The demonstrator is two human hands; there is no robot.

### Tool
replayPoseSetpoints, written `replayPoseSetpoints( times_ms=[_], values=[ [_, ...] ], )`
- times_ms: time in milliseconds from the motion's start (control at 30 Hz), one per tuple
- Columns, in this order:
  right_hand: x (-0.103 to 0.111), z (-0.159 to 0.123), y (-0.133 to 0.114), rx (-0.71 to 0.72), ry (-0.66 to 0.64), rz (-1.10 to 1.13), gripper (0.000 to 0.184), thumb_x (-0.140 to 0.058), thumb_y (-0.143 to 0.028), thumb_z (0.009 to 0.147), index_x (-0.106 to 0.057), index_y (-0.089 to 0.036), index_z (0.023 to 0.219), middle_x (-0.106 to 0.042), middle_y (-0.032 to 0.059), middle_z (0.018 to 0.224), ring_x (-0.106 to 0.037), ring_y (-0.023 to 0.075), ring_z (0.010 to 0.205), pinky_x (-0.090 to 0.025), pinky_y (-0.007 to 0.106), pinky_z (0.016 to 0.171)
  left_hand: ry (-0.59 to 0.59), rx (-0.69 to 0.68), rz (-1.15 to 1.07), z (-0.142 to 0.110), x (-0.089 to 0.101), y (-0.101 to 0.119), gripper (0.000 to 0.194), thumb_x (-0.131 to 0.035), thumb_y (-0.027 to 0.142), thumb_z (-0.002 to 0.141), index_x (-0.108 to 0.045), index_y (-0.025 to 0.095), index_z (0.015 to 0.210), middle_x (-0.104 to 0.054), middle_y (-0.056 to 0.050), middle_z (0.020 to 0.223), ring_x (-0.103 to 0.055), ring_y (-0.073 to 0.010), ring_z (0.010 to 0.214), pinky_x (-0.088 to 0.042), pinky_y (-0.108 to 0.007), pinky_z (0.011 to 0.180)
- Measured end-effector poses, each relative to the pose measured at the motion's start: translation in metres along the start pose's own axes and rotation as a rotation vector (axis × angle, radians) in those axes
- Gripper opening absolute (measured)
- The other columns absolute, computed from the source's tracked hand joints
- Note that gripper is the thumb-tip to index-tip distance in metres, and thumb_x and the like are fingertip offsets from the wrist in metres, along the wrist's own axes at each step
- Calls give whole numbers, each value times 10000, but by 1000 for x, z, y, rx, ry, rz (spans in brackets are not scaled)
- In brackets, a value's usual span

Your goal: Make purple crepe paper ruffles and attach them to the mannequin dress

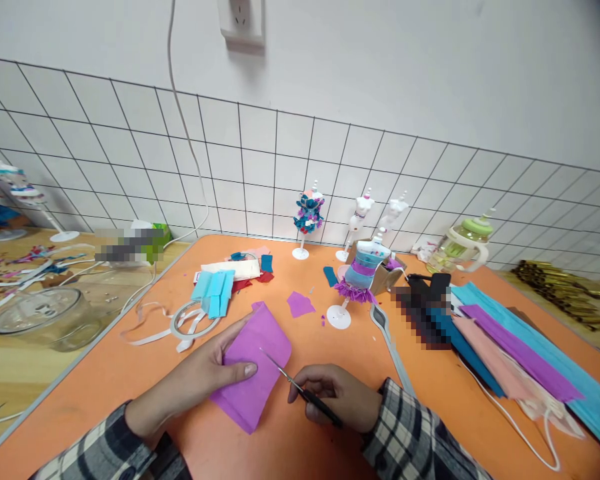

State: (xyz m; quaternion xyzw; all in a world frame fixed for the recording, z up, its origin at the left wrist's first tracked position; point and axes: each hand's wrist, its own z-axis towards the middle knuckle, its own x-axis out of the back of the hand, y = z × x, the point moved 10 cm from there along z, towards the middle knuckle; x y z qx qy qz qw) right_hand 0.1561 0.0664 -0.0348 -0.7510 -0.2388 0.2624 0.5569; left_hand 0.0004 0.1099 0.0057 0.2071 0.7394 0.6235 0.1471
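Observation:
My left hand (207,363) pinches a folded purple sheet (270,333), thin paper or cloth, with the thumb on top and the fingers behind it. In my right hand (347,397) is a pair of small scissors (323,405) with black handles. Their thin metal blades lie over the purple sheet and point to the upper left; whether they cut into it I cannot tell. Beyond my hands stands a small white dress form (371,252) in a blue and purple outfit with a fringed purple skirt. A loose purple scrap (300,304) lies to its left.
Light-blue folded pieces (214,292) and a white tape roll (173,320) lie at left. Other small dress forms (309,217) stand along the wall. Coloured strips (520,347), a phone-like black object (440,287) and a green-lidded bottle (463,243) are at right. A glass jar (50,317) sits far left.

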Motion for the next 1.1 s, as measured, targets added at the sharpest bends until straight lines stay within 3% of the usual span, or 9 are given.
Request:
replayPoseSetpoints(
  times_ms=[300, 500, 733, 933, 1100],
  values=[
    [2, 2, 7, -13, 16, -31, 300, -738, -267, 707, -694, -125, 968, -480, -81, 517, -385, 42, 439, -302, 175, 458, -34, -5, -15, 1, -4, 1, 894, -751, 466, 763, -300, 283, 1513, -637, -53, 1211, -597, -237, 970, -501, -283, 803],
    [1, 1, 14, -25, -4, 3, 297, -736, -270, 709, -683, -138, 969, -492, -76, 536, -405, 55, 449, -319, 190, 473, -68, 20, -60, -1, -11, 1, 955, -760, 459, 752, -241, 285, 1534, -665, -47, 1140, -596, -244, 967, -496, -299, 806],
    [2, 2, 17, -24, 16, 33, 239, -697, -207, 695, -688, -145, 926, -452, -89, 501, -357, 44, 421, -275, 181, 441, -99, -5, -64, -1, -15, 1, 943, -755, 458, 763, -239, 285, 1533, -644, -52, 1184, -600, -236, 973, -492, -281, 788],
    [4, 2, 20, -36, 33, 29, 238, -713, -191, 682, -701, -139, 914, -456, -92, 477, -330, 34, 389, -244, 169, 405, -101, 9, -80, 1, -16, -2, 979, -762, 498, 744, -228, 283, 1536, -662, -40, 1089, -595, -213, 882, -487, -273, 750],
    [4, 3, 11, -42, 8, -89, 327, -808, -175, 581, -717, -123, 890, -400, -108, 465, -303, 24, 424, -179, 156, 385, -64, -45, -26, -6, -12, 7, 850, -756, 475, 760, -347, 324, 1490, -619, -20, 1202, -557, -234, 1039, -465, -292, 885]
  ],
)
